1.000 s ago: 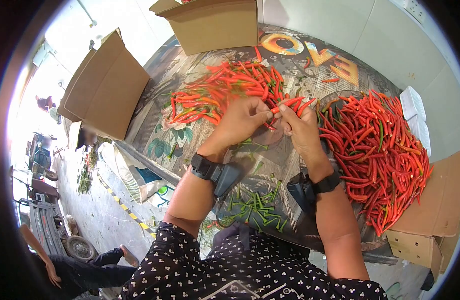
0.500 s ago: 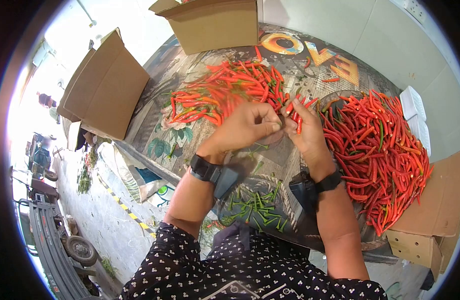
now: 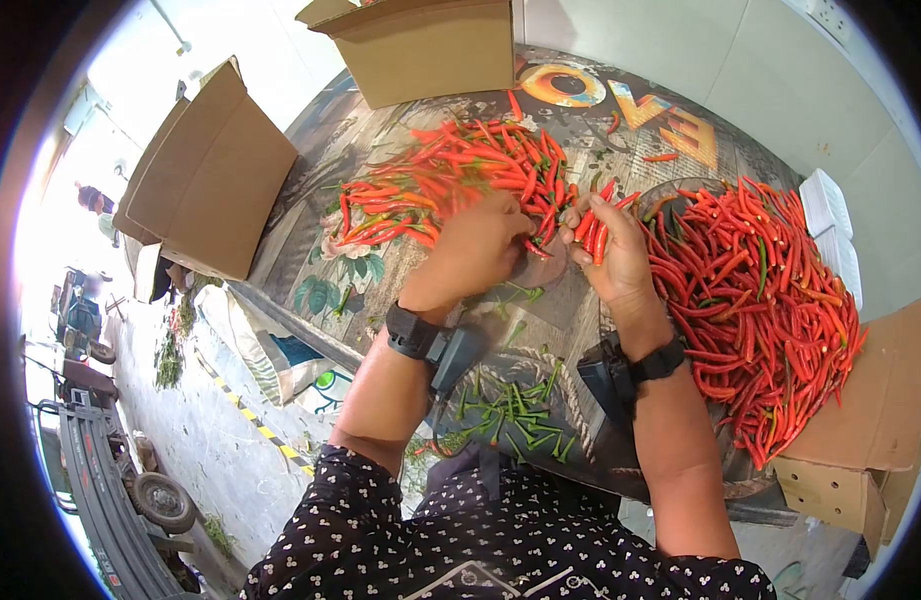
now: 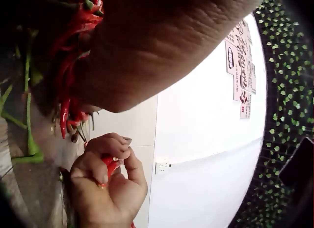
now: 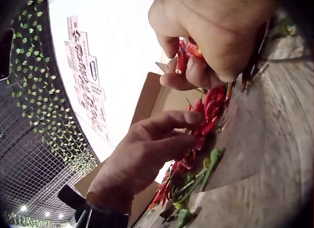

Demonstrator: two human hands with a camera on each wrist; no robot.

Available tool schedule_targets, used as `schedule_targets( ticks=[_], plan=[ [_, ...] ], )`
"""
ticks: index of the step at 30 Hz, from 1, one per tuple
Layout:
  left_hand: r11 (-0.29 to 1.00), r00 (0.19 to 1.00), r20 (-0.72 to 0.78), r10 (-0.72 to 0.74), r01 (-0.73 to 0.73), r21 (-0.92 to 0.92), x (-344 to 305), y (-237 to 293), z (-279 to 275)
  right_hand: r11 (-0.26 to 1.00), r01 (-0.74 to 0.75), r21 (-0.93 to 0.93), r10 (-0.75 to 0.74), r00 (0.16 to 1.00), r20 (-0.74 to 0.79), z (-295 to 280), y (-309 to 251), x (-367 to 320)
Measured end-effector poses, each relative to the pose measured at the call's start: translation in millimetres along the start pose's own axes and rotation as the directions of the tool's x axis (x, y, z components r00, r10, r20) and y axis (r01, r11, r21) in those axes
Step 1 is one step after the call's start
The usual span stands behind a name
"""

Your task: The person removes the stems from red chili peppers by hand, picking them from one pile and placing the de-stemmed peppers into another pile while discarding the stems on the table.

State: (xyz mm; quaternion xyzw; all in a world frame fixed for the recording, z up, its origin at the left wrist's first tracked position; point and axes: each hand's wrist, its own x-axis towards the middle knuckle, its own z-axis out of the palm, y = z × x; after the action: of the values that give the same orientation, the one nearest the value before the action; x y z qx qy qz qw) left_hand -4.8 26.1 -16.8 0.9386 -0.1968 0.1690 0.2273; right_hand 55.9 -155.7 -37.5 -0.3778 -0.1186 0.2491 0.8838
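Observation:
My right hand (image 3: 620, 255) grips a few red chillies (image 3: 592, 232), their cut ends poking out between the fingers in the right wrist view. My left hand (image 3: 470, 250) reaches to the near edge of a loose pile of red chillies (image 3: 500, 165), many with green stems. In the right wrist view its fingers (image 5: 169, 122) are loosely extended at the pile, thumb and forefinger apart. A larger heap of red chillies (image 3: 750, 310) lies to the right of my right hand. Plucked green stems (image 3: 515, 415) are scattered on the table close to my body.
Cardboard boxes stand at the table's left (image 3: 215, 175) and back (image 3: 430, 55); another box (image 3: 850, 400) sits at the right, beside the heap. White foam trays (image 3: 830, 235) lean by the wall. A few single chillies (image 3: 662, 157) lie near the printed letters.
A chilli pinched between both hands a second ago is now among those in the right hand. The left hand drew away, then moved forward to the pile. The right hand stays nearly in place.

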Motion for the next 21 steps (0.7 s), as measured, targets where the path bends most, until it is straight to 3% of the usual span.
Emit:
schedule_targets(
  ticks=[3,6,8,10,12,14,18,21],
  plan=[
    [0.997,0.997,0.038,-0.073,0.074,-0.021,0.7,2.0,0.8,1.0,0.004,-0.009,-0.005,1.0,-0.025,1.8,0.8,-1.1],
    [0.994,0.995,-0.078,-0.056,0.049,-0.094,4.7,7.1,-3.1,1.0,0.016,-0.009,-0.016,1.0,-0.019,-0.5,3.3,0.8],
    [0.923,0.976,-0.128,-0.179,0.121,-0.365,8.2,10.1,-7.2,1.0,0.023,-0.018,-0.024,1.0,-0.02,2.3,2.2,-0.1],
    [0.875,0.952,-0.159,-0.263,0.165,-0.455,9.7,12.4,-8.5,0.999,0.031,-0.026,-0.032,0.999,-0.021,4.8,1.3,-1.8],
    [0.816,0.919,-0.183,-0.348,0.201,-0.541,10.5,13.4,-11.7,0.975,0.035,-0.218,-0.038,0.999,-0.009,6.2,1.4,-2.5],
    [0.724,0.895,-0.149,-0.421,0.233,-0.65,10.5,13.3,-16.7,0.956,0.022,-0.293,-0.021,1.0,0.007,11.5,2.3,-4.2],
    [0.688,0.903,-0.139,-0.406,0.201,-0.698,10.8,18.1,-16.7,0.894,0.003,-0.448,0.041,0.995,0.089,25.4,1.2,-8.5],
    [0.637,0.913,-0.061,-0.403,0.232,-0.735,10.1,19.2,-12.0,0.868,0.036,-0.495,0.007,0.996,0.085,26.4,7.9,-8.6]
  ],
)
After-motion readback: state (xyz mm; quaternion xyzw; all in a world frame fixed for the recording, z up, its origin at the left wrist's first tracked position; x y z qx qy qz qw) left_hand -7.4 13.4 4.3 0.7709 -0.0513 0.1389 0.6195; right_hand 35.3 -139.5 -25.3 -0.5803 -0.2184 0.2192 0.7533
